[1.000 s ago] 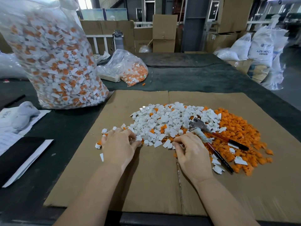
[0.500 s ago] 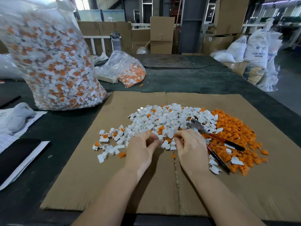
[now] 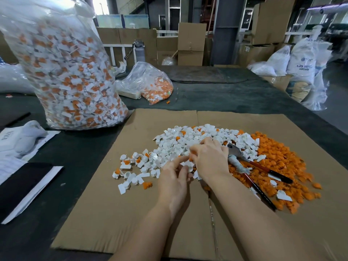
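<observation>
A heap of white plastic pieces (image 3: 188, 140), some still carrying orange caps, lies on a brown cardboard sheet (image 3: 131, 213). To its right is a heap of loose orange caps (image 3: 273, 162). My right hand (image 3: 209, 159) is over the near edge of the white heap, its curled fingertips pinching a small white-and-orange piece. My left hand (image 3: 175, 178) is just left of it, its fingers stretched out and touching white pieces beside the right hand's fingertips. Pliers (image 3: 244, 162) with red-and-black handles lie on the orange heap, right of my right hand.
A tall clear bag (image 3: 71, 72) full of white-and-orange pieces stands at the back left, with a smaller bag (image 3: 150, 83) behind the cardboard. A white glove (image 3: 28, 136), papers and a black pad (image 3: 20, 183) lie on the left. Cardboard boxes and white sacks (image 3: 301, 61) stand beyond the dark table.
My left hand has moved right from the scattered pieces at the left to meet my right hand. My right hand has shifted up onto the white heap's edge.
</observation>
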`<state>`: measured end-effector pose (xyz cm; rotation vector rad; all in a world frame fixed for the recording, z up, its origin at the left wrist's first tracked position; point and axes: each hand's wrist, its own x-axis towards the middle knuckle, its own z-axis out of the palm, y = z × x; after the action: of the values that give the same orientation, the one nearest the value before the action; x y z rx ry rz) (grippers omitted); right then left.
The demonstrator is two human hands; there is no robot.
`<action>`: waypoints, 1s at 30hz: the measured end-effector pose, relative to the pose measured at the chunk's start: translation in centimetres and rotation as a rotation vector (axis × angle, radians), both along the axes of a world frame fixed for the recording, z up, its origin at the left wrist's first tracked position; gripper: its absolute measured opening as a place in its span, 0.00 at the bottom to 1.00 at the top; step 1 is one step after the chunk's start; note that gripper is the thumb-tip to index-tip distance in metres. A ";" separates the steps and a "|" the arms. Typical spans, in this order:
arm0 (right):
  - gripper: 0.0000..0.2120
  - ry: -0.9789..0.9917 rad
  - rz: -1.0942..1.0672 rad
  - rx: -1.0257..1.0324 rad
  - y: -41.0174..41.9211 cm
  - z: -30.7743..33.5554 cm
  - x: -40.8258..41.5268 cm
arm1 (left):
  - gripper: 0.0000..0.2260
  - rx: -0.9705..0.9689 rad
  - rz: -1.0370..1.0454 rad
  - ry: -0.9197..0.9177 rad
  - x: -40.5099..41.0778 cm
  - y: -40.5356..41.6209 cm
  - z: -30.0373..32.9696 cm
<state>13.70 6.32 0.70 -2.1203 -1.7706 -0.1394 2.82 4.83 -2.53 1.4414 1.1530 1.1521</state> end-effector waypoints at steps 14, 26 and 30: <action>0.05 0.123 0.046 0.241 -2.4 0.0 0.6 | 0.11 -0.028 -0.029 -0.106 0.0 -0.2 0.4; 0.08 0.720 0.085 0.406 -6.6 -2.6 1.7 | 0.09 -0.018 -0.056 0.100 1.0 -0.3 0.1; 0.03 0.658 0.122 0.344 -6.6 -2.7 1.3 | 0.10 -0.045 -0.071 0.034 0.8 -0.7 0.4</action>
<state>14.98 -0.30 -2.03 -1.5623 -1.3548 0.2446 3.64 4.12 -2.11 1.4607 1.1347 1.0500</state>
